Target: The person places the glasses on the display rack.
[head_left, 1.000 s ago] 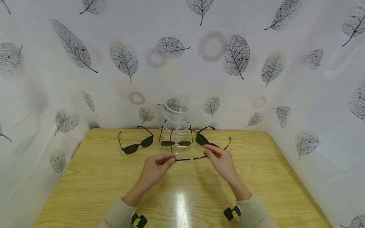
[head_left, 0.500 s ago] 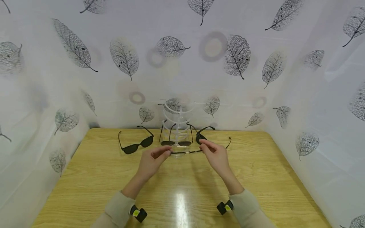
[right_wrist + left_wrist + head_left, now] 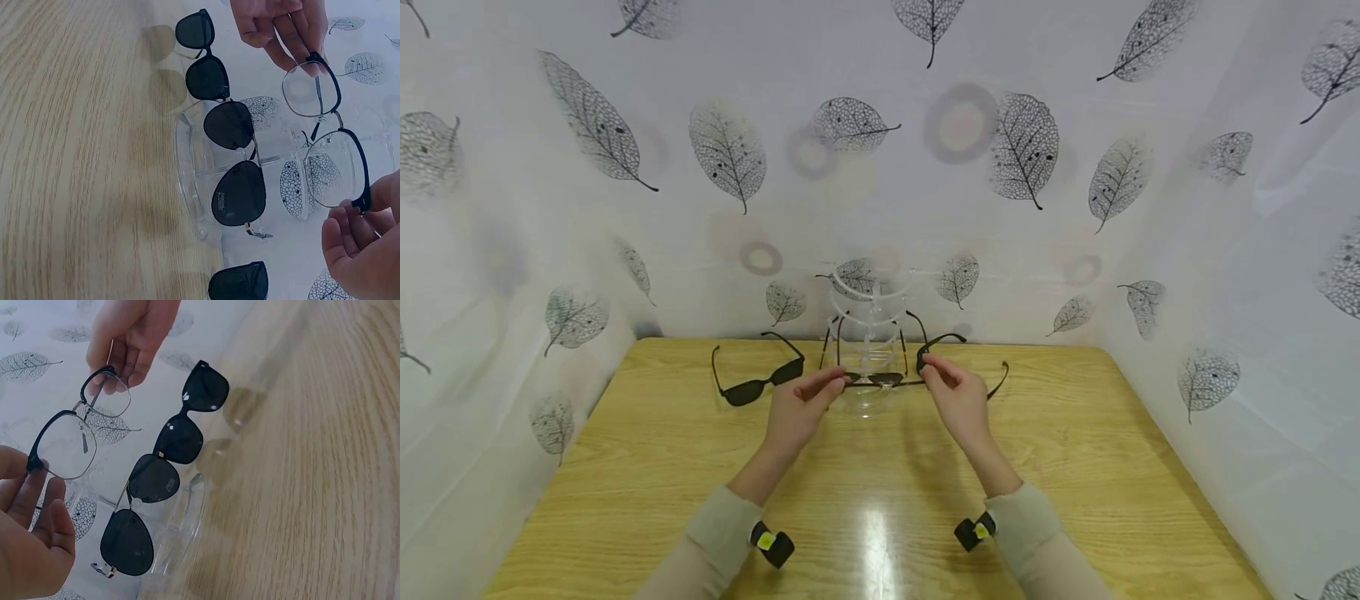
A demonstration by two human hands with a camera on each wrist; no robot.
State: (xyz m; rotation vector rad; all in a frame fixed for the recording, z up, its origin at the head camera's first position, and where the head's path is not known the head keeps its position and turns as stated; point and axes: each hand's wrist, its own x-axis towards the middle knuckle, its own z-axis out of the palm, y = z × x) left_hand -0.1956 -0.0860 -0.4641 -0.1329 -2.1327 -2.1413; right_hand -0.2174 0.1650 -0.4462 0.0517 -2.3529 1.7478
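My left hand (image 3: 797, 412) and right hand (image 3: 958, 407) pinch opposite ends of a pair of browline eyeglasses (image 3: 358, 147), which have clear lenses and a dark upper rim. Their temples are unfolded and point away from me, one on each side of a clear plastic eyewear display stand (image 3: 867, 333). In both wrist views the eyeglasses stand higher than the dark sunglasses (image 3: 128, 542) worn low on that stand. From the head view the eyeglasses overlap these sunglasses. Whether the eyeglasses touch the stand cannot be told.
Black sunglasses (image 3: 747, 392) lie unfolded on the wooden table (image 3: 647, 467), left of the stand. Another black pair (image 3: 955, 337) lies at the right, partly hidden by my right hand. A white leaf-patterned curtain (image 3: 880, 192) encloses the back and sides.
Both hands have moved forward, away from me, carrying the eyeglasses up to the stand. The temples now reach past its sides. The sunglasses on the stand and table stay put.
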